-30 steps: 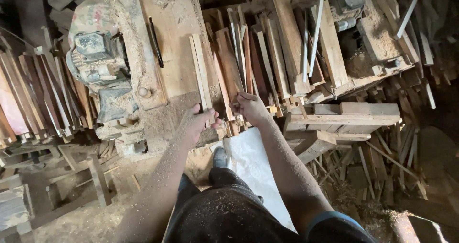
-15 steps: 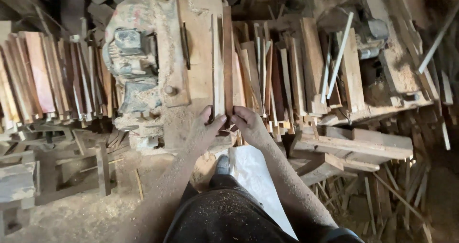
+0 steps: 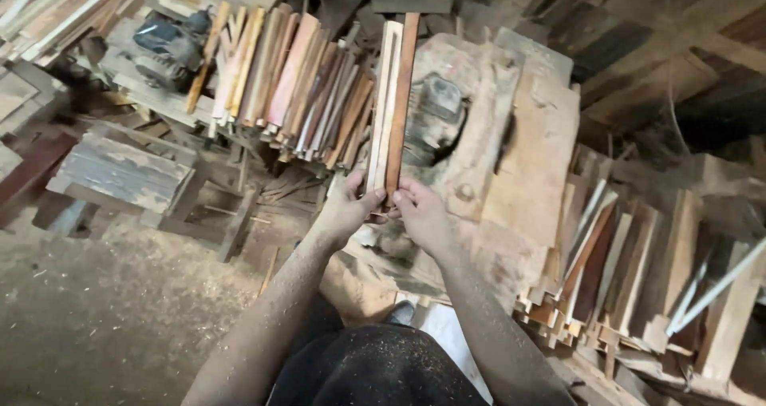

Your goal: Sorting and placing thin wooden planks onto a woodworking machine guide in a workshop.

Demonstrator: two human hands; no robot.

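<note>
Two long, thin wooden slats (image 3: pixel 391 106) held together side by side, lifted clear of the bench, running nearly upright in the head view and leaning slightly right at the top. Left slat (image 3: pixel 381 110) pale, almost cream, with a lighter stripe along its length. Right slat (image 3: pixel 400 102) reddish brown, darker, reaching a little higher than its pale partner. Faces flat against each other along the long edges, touching. Lower ends pinched between the left hand (image 3: pixel 349 206) and the right hand (image 3: pixel 420 212), fingers (image 3: pixel 375 202) wrapped around the bottom tips. Upper ends free, square-cut, dusty with sawdust.
</note>
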